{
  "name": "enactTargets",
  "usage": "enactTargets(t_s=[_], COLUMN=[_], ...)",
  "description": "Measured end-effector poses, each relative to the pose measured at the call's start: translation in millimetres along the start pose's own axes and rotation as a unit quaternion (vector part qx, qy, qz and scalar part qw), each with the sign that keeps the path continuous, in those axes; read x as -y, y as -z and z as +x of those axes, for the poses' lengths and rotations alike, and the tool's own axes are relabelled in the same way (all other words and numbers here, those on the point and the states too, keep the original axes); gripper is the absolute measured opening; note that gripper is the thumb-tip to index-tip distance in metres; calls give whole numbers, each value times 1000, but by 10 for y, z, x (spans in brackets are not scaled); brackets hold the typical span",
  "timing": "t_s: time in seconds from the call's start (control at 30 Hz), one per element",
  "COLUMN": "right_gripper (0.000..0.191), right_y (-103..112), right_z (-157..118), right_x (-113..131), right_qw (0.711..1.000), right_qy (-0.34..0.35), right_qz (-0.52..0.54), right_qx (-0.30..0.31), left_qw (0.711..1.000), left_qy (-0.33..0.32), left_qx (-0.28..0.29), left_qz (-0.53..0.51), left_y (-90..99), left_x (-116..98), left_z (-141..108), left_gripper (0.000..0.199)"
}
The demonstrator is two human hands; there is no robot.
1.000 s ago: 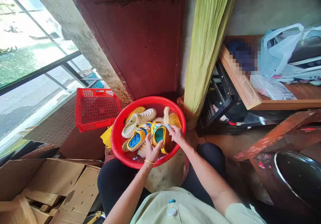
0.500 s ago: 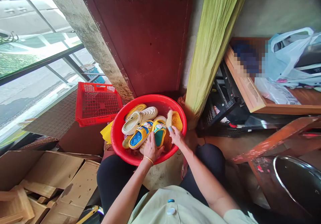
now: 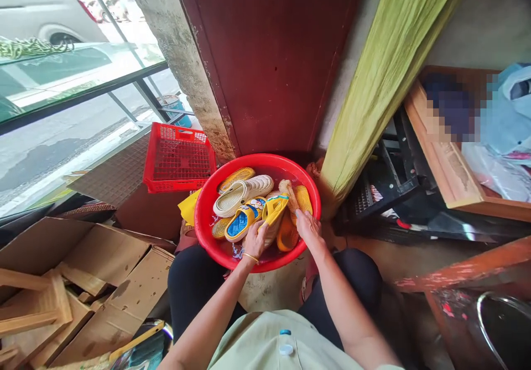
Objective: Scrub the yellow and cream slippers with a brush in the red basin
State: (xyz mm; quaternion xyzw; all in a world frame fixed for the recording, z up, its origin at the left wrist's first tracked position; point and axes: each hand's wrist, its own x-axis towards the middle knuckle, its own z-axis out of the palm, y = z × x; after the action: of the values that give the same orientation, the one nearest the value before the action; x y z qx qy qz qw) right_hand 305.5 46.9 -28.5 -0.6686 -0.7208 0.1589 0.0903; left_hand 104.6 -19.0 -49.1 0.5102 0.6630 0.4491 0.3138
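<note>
A red basin (image 3: 202,229) between my knees holds several slippers and clogs in water. My left hand (image 3: 255,240) is closed on a yellow slipper (image 3: 275,210) tipped onto its side. In my right hand (image 3: 309,227) is a scrub brush (image 3: 289,194), its bristly head close to that slipper. Whether the bristles touch it I cannot tell. Beside the held slipper lies a yellow slipper with a blue insole (image 3: 238,223). A cream clog (image 3: 232,198) rests behind it, and more yellow soles stick out around the pile.
A red plastic crate (image 3: 180,185) stands behind the basin to the left. Cardboard boxes (image 3: 120,298) with wood pieces lie at lower left. A green curtain (image 3: 365,93) hangs at right, near a wooden drawer (image 3: 464,193). A maroon door (image 3: 269,66) is straight ahead.
My left hand has tilted the slipper with the green insole up on its side. The brush in my right hand has turned and moved toward it. The camera view has swung left.
</note>
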Motion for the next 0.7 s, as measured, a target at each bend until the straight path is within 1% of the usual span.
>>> enactTargets(t_s=[0.1, 0.2, 0.23, 0.3, 0.33, 0.4, 0.47, 0.5, 0.53, 0.6, 0.63, 0.7], right_gripper=[37, 38, 40, 46, 48, 52, 53, 54, 54, 53, 53, 53], right_y=[-46, -30, -12, 31, 48, 55, 19, -11, -46, -108, -127, -131], right_z=[57, 125, 141, 151, 139, 79, -19, -73, -123, -195, -210, -200], right_x=[102, 149, 147, 122, 104, 66, 38, 30, 25, 26, 30, 44], right_qw=[1000, 1000, 999, 995, 991, 983, 983, 984, 986, 987, 985, 979], right_qy=[-4, -14, -17, -12, -3, 33, 70, 83, 93, 100, 102, 103], right_qz=[10, 23, 35, 71, 92, 121, 119, 112, 103, 92, 94, 110], right_qx=[-8, -16, -27, -71, -97, -132, -122, -108, -96, -90, -98, -136], left_qw=[999, 996, 995, 991, 989, 983, 977, 976, 976, 978, 979, 983], left_qy=[-37, -75, -85, -110, -122, -142, -149, -146, -142, -130, -123, -113], left_qx=[21, 34, 34, 40, 48, 71, 90, 92, 96, 100, 101, 95], left_qz=[31, 45, 48, 60, 70, 95, 120, 129, 134, 131, 125, 111], left_y=[4, -5, -10, -30, -49, -107, -185, -223, -254, -283, -279, -245], left_x=[8, -8, -13, -17, -18, -16, -13, -10, -8, -8, -13, -38], left_z=[-15, -9, 2, 30, 41, 50, 37, 28, 20, 18, 28, 69], left_gripper=[39, 41, 42, 44, 47, 60, 75, 78, 77, 69, 64, 56])
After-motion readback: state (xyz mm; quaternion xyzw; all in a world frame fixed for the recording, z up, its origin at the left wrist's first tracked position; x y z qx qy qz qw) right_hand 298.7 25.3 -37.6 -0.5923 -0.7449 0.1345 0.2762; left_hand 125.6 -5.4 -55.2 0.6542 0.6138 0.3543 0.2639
